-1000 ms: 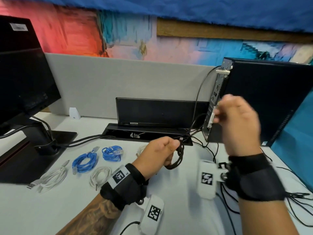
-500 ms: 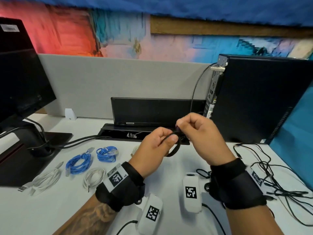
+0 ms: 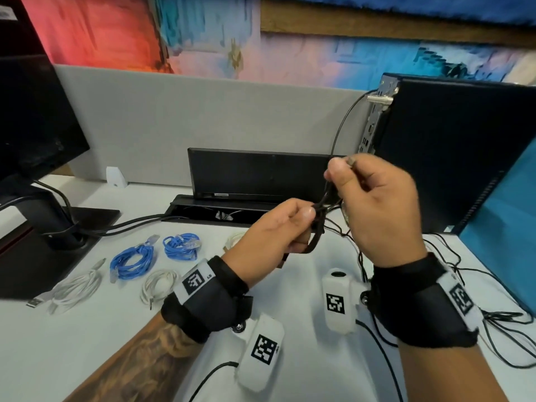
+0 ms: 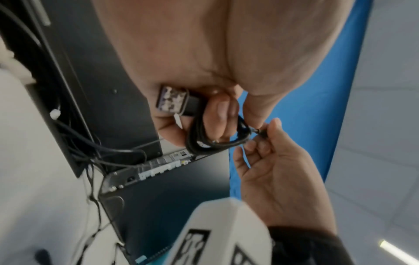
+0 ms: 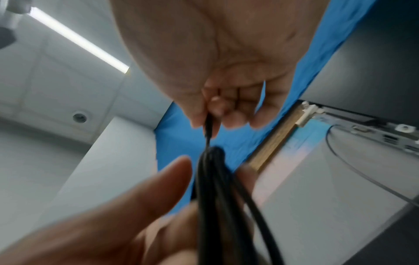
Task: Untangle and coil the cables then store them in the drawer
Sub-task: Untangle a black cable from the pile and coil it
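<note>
Above the white desk, my left hand [image 3: 285, 224] grips a small coil of black cable [image 3: 316, 236] with its fingers curled round the loops. The left wrist view shows the black cable coil [image 4: 213, 141] wound round my fingers, with a USB plug [image 4: 173, 100] against the palm. My right hand [image 3: 374, 198] pinches the black cable's free end [image 3: 349, 161] between thumb and forefinger just above the coil. In the right wrist view that cable end [image 5: 209, 127] runs down into the blurred black coil [image 5: 217, 188].
Two blue cable coils [image 3: 132, 261] [image 3: 182, 245] and two white ones [image 3: 77, 288] [image 3: 159, 284] lie on the desk [image 3: 87, 343] at left. A monitor stand [image 3: 52, 224] is far left. A black computer tower [image 3: 452, 152] stands at right, with loose black wires [image 3: 499, 320] beside it.
My right hand came down from beside the tower to the coil, then lifted a little with the cable's end pinched. My left hand kept hold of the coil.
</note>
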Motion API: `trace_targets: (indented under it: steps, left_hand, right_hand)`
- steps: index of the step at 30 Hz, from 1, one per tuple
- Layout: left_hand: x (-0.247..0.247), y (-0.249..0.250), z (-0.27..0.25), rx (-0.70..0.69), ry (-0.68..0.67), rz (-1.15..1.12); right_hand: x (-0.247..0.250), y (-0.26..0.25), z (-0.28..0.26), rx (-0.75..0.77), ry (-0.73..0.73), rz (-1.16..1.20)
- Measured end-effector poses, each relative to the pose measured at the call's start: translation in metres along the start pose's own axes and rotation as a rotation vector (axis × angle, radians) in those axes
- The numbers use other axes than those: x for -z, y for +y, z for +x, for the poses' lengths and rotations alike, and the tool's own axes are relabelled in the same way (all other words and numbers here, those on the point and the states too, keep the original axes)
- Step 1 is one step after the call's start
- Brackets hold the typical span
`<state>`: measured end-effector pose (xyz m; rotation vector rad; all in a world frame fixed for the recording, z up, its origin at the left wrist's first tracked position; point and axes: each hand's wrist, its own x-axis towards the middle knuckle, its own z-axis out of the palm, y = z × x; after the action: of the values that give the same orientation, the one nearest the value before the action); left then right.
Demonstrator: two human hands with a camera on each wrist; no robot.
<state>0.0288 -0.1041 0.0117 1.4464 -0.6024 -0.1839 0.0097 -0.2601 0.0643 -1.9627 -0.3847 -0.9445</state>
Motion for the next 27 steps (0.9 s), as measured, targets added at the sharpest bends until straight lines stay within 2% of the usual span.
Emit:
trace_targets:
  steps: [2,4,7,10,12,15,19,23,27]
  left_hand:
    - [-0.003,0.004,0.002,0.004,-0.072,-0.131]
    - [-0.002,0.007,0.002,0.006,-0.08,-0.128]
    - [0.003,0.01,0.002,-0.019,0.03,-0.041]
    - [0.013,0.012,0.003,-0.03,0.125,-0.141]
    - [0.021,0.014,0.005,-0.041,0.16,-0.216]
    - [0.026,0.016,0.003,-0.054,0.201,-0.202]
    - [0.03,0.012,0.004,-0.042,0.299,-0.14]
    - [0.031,0.007,0.006,-0.068,0.381,-0.061]
    - [0.034,0.005,0.005,-0.082,0.368,0.064]
  right_hand:
    - [0.005,-0.001,0.001,0.019,0.045,0.021]
    - [0.003,0.003,0.0,-0.035,0.062,0.085]
    - [-0.006,0.013,0.0,-0.179,0.056,0.278]
    - [-0.01,0.024,0.0,-0.259,-0.065,0.512]
    - [-0.011,0.029,-0.002,-0.26,-0.182,0.499]
    - [-0.019,0.027,-0.007,-0.267,-0.296,0.427]
    - [-0.033,0.022,-0.014,-0.37,-0.291,0.429]
    - [-0.038,0.015,-0.016,-0.505,-0.299,0.56]
    - [-0.04,0.013,-0.018,-0.472,-0.407,0.588]
